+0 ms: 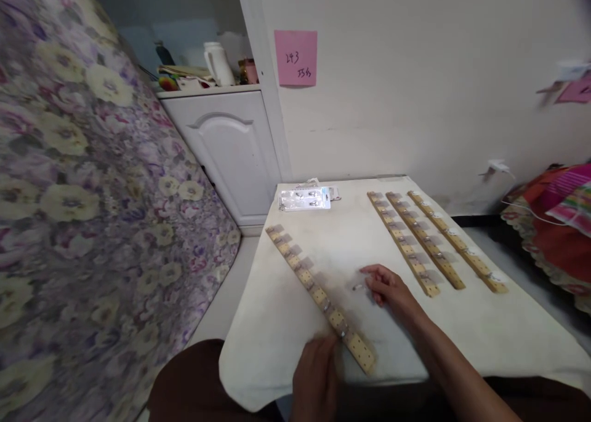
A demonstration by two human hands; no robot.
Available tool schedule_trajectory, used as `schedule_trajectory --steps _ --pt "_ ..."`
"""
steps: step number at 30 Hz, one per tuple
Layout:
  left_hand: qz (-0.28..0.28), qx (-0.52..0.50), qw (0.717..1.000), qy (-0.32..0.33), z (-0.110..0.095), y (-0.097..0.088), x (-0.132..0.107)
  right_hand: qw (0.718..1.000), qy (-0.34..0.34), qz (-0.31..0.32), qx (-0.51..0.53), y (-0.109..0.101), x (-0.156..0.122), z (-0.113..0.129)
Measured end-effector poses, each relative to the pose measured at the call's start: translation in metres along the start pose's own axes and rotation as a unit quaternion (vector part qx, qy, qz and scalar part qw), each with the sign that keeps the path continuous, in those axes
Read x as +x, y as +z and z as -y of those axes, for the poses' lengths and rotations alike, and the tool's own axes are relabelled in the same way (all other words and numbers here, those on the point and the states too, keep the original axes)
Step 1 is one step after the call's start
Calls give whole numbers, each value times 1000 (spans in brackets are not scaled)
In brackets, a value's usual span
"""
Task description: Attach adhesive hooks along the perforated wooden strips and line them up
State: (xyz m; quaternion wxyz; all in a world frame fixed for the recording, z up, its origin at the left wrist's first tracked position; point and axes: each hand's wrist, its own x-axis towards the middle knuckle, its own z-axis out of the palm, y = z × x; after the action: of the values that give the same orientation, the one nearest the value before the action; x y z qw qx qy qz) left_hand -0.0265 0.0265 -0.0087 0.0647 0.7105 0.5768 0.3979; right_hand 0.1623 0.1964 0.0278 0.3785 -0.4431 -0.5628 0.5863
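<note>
A wooden strip [318,296] with rows of small holes lies slantwise on the table before me. Small clear pieces with shiny metal fittings sit along it. My left hand [316,373], smeared by motion, is beside the strip's near end with its fingers bent; whether they grip it is unclear. To the right of the strip, my right hand [386,288] is over the table, index finger stretched forward and other fingers curled. A small shiny piece [358,286] shows at its thumb and fingertips, too blurred to name.
Three similar wooden strips, left [406,246], middle [427,242] and right [459,243], lie on the table's right side. Clear packaging [302,199] rests at the back left of the white-covered table [272,342]. A floral curtain [115,194] hangs left; a wall [369,114] stands behind.
</note>
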Motion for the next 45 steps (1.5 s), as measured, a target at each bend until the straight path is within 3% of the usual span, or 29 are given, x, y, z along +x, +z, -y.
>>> schedule_trajectory --steps 5,9,14,25,45 --pt "13 -48 999 7 -16 -8 -7 996 46 51 64 2 -69 -7" --pt "31 -58 998 11 -24 -3 -14 991 84 95 49 11 -92 -18" --pt "44 -42 998 -4 -27 1 -16 993 82 80 24 15 -93 -23" --pt "51 30 996 62 -26 5 -12 993 89 74 -8 17 -96 -22" --pt "59 61 996 42 -28 9 -8 996 66 42 -46 21 -99 -18"
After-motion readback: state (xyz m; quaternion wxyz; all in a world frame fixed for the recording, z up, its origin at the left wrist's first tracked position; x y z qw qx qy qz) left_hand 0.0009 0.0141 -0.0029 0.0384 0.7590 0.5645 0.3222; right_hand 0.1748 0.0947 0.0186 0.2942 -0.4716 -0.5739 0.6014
